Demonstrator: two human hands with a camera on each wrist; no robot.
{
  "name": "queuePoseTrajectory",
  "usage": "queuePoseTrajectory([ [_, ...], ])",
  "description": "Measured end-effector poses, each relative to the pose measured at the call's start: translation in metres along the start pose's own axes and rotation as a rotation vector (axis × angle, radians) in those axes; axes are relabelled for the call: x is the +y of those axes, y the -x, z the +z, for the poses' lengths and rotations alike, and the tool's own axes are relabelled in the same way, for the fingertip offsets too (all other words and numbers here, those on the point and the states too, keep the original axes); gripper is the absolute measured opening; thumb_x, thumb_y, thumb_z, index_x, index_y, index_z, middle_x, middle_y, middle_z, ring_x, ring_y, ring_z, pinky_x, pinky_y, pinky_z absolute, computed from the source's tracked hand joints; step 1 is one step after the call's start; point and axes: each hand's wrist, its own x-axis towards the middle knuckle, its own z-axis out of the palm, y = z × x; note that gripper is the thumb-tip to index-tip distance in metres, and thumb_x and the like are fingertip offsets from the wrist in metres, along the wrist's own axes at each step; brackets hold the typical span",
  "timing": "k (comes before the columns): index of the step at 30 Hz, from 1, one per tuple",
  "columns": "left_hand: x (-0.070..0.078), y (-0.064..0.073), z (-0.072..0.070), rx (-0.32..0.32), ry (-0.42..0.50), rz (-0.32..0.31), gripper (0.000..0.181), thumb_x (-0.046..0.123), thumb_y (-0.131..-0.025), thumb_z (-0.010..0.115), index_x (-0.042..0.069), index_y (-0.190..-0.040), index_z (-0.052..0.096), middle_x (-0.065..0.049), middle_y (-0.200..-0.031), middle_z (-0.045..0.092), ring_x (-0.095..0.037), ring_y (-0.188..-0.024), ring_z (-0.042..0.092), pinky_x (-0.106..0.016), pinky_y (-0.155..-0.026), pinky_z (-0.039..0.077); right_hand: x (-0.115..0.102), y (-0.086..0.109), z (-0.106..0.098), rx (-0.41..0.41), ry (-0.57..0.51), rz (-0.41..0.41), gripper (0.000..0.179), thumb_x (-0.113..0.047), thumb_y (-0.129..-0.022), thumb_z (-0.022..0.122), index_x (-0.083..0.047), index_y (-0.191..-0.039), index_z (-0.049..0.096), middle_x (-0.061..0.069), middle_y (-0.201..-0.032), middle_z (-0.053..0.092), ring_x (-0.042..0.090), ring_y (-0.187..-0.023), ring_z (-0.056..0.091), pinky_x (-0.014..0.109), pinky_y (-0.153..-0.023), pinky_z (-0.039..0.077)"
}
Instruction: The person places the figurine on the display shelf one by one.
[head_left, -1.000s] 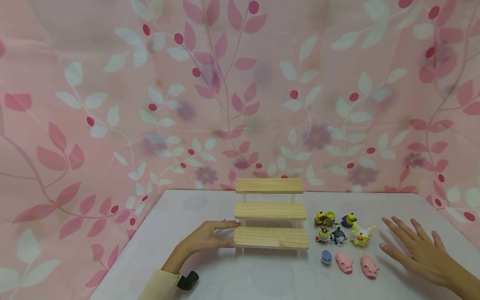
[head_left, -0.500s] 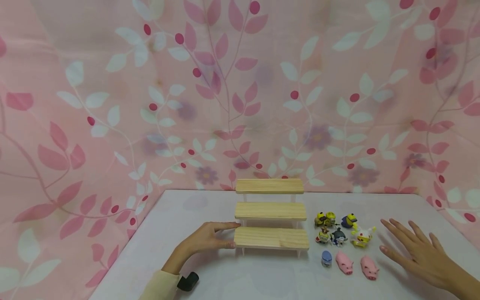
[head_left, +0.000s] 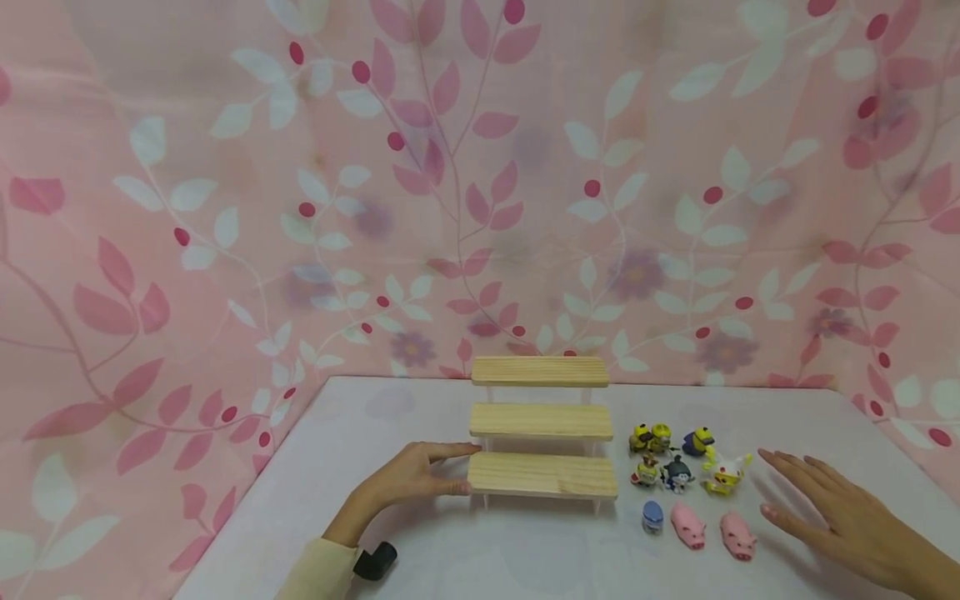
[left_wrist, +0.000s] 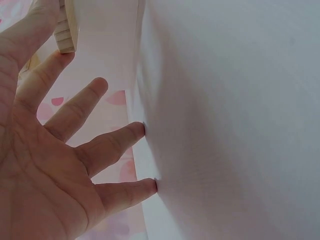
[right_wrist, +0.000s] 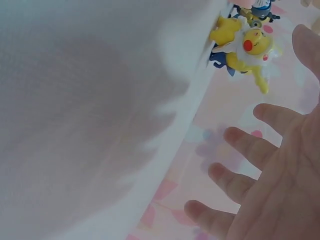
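A three-tier wooden display stand (head_left: pixel 542 422) with thin clear legs stands mid-table. My left hand (head_left: pixel 408 475) is at the left end of its lowest board, thumb and index finger touching it. In the left wrist view the fingers (left_wrist: pixel 111 149) are straight and spread, two tips on the table, by the board's end (left_wrist: pixel 66 30). My right hand (head_left: pixel 851 521) hovers right of the toys, fingers extended, holding nothing. Nearest to it are a white-and-yellow figure (head_left: pixel 723 477), also in the right wrist view (right_wrist: pixel 255 42), and a pink pig (head_left: pixel 738 536).
Left of that pig lie another pink pig (head_left: pixel 687 527) and a small blue item (head_left: pixel 652 517). Behind stand a dark-and-white figure (head_left: pixel 677 475), a blue-and-yellow one (head_left: pixel 698 442) and several yellowish ones (head_left: pixel 649 438). A floral pink cloth (head_left: pixel 525 208) hangs behind the white table (head_left: pixel 555 554).
My right hand has tilted and its fingers have drawn closer together, moving slightly down and left. The left hand, stand and toys keep their places.
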Motion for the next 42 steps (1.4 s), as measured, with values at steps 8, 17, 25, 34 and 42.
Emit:
queuePoseTrajectory([
  [8,0.004,0.001,-0.001,-0.002,-0.003,-0.015,0.062,0.047,-0.083,0.077,0.028,-0.139,0.059,0.011,-0.138,0.056,-0.021,-0.131,0.049,-0.051,-0.104,0.041,-0.009,0.0,-0.007,-0.1,-0.04,0.052,0.078,-0.057,-0.094,0.058,-0.005,-0.149,0.038,0.032,-0.139,0.045,0.056,-0.114,0.046,0.078,-0.073,0.037],
  [17,0.005,0.002,-0.002,0.004,0.001,-0.02,0.061,0.047,-0.083,0.078,0.028,-0.138,0.06,0.009,-0.136,0.058,-0.021,-0.13,0.05,-0.051,-0.103,0.043,-0.009,-0.001,-0.009,-0.275,-0.15,0.097,0.078,-0.06,-0.094,0.055,-0.004,-0.147,0.041,0.027,-0.131,0.053,0.044,-0.106,0.055,0.066,-0.069,0.048],
  [25,0.005,0.001,-0.001,0.001,0.02,-0.028,0.059,0.046,-0.083,0.078,0.029,-0.137,0.061,0.01,-0.136,0.058,-0.023,-0.131,0.048,-0.053,-0.104,0.04,-0.011,0.002,-0.002,-0.307,-0.207,0.045,0.069,-0.051,-0.095,0.06,-0.007,-0.146,0.044,0.0,-0.097,0.052,0.005,-0.075,0.046,0.024,-0.058,0.045],
  [34,0.004,0.0,-0.001,0.01,-0.001,-0.028,0.059,0.048,-0.081,0.079,0.03,-0.135,0.062,0.01,-0.136,0.058,-0.022,-0.13,0.05,-0.052,-0.103,0.042,-0.018,0.005,0.003,-0.346,-0.253,0.111,0.07,-0.051,-0.093,0.062,-0.01,-0.146,0.045,0.001,-0.085,0.045,0.01,-0.061,0.043,0.023,-0.052,0.045],
  [42,0.002,0.0,0.0,0.011,-0.008,-0.02,0.062,0.05,-0.081,0.078,0.029,-0.136,0.061,0.013,-0.136,0.057,-0.019,-0.131,0.048,-0.05,-0.104,0.041,-0.022,0.004,0.005,-0.348,-0.231,0.133,0.07,-0.055,-0.089,0.066,-0.009,-0.14,0.052,0.0,-0.081,0.045,0.009,-0.063,0.043,0.024,-0.052,0.039],
])
